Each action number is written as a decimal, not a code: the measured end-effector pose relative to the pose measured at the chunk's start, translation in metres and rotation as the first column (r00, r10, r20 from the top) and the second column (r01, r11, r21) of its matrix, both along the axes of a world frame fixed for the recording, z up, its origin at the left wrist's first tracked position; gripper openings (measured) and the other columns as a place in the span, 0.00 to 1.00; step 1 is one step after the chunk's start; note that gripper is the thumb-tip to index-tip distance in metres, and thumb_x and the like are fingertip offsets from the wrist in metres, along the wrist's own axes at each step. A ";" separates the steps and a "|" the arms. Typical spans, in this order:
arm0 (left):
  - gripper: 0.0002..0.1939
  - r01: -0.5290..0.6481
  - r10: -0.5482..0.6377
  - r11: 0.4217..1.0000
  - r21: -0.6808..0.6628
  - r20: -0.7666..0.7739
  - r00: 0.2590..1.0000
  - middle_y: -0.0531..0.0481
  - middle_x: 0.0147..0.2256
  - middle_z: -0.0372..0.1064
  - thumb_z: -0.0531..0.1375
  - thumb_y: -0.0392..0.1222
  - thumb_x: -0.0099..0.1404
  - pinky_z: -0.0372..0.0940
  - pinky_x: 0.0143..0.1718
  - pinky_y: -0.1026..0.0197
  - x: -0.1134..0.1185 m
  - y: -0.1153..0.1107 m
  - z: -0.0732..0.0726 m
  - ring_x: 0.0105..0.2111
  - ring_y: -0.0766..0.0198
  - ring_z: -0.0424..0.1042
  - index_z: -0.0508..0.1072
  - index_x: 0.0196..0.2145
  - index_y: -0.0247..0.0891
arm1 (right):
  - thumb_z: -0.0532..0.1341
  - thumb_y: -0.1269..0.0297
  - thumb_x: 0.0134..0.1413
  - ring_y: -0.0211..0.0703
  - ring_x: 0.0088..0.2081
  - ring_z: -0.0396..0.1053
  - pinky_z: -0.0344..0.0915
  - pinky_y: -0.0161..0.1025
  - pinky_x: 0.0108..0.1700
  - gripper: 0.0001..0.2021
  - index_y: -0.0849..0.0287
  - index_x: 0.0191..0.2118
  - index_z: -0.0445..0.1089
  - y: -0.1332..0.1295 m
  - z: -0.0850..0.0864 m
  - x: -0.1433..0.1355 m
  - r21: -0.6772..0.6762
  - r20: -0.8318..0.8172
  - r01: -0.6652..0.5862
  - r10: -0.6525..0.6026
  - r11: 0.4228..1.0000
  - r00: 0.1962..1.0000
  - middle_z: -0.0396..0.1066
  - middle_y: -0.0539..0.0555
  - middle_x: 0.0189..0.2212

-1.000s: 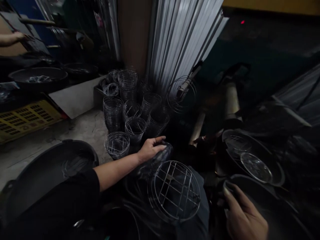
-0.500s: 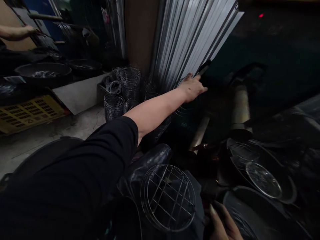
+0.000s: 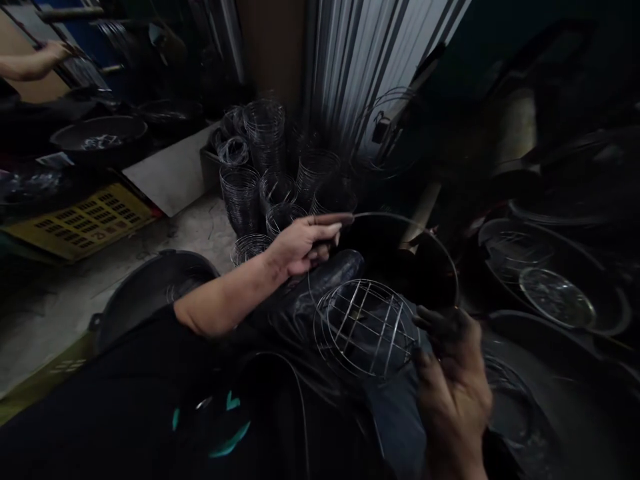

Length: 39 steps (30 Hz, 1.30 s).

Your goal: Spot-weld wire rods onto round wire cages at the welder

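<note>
L hand is out in front, thumb & fingers pinching a thin wire ring near its top L side. The ring is big & round, held up in the air. From L hand it bends over to the R, then comes down by R hand. R hand is low on the R, fingers bent, thumb on the L side, right by the R edge of the grid. Its fingertips look black & it's dark there, so can't tell if it's pinching the ring, the grid or smth else. The grid is round, made of wire w/ bars that cross. It's in front of the body, b/w the 2 hands but lower than L hand, over blue-grey cloth. Past L hand are tall stacks of wire rings, close together. L tub is on the floor near L elbow, w/ some wire in it. Far tub is off to the R, w/ a shiny disc in it; near tub is just in front of that, w/ wire loops inside. A yellow crate is on the L. Up top L, another person's hand is near a pan w/ shiny bits in it. A ridged metal wall is at the back.
</note>
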<state>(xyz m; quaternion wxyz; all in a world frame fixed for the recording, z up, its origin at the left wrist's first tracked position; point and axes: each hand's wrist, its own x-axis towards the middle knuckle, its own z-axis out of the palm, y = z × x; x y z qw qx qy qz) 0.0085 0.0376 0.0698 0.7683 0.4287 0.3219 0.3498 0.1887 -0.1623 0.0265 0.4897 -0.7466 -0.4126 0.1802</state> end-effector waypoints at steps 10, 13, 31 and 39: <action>0.18 -0.030 -0.001 0.987 -0.156 -0.191 0.982 0.52 0.24 0.72 0.60 0.28 0.60 0.63 0.30 0.69 0.026 -0.013 -0.111 0.23 0.74 0.67 0.76 0.48 0.31 | 0.67 0.53 0.45 0.40 0.34 0.71 0.67 0.35 0.37 0.26 0.56 0.51 0.75 -0.014 -0.041 0.016 -0.140 -0.230 0.358 -0.382 0.923 0.895 0.76 0.51 0.36; 0.18 0.040 -0.070 0.990 -0.137 -0.220 0.973 0.52 0.23 0.73 0.61 0.28 0.58 0.65 0.32 0.67 0.035 -0.010 -0.125 0.22 0.73 0.67 0.77 0.47 0.32 | 0.70 0.57 0.36 0.32 0.19 0.58 0.56 0.32 0.21 0.35 0.61 0.55 0.72 -0.023 -0.060 0.030 -0.259 -0.482 0.296 -0.389 0.919 0.785 0.69 0.46 0.22; 0.35 0.403 -0.390 0.915 0.004 -0.240 0.889 0.48 0.39 0.79 0.63 0.21 0.42 0.69 0.41 0.65 0.033 0.008 -0.140 0.35 0.65 0.76 0.75 0.51 0.36 | 0.66 0.56 0.30 0.45 0.32 0.71 0.69 0.40 0.32 0.38 0.64 0.54 0.72 -0.031 -0.065 0.055 -0.456 -0.274 -0.073 -0.062 0.887 0.960 0.77 0.57 0.39; 0.63 0.745 -0.540 0.581 0.327 -0.530 0.654 0.46 0.62 0.61 0.70 0.23 0.31 0.50 0.63 0.58 -0.002 0.011 -0.120 0.63 0.52 0.58 0.55 0.65 0.43 | 0.72 0.54 0.28 0.56 0.51 0.71 0.67 0.52 0.54 0.42 0.61 0.56 0.69 -0.043 -0.079 0.053 -0.392 -0.384 -0.185 0.023 0.901 0.923 0.74 0.59 0.49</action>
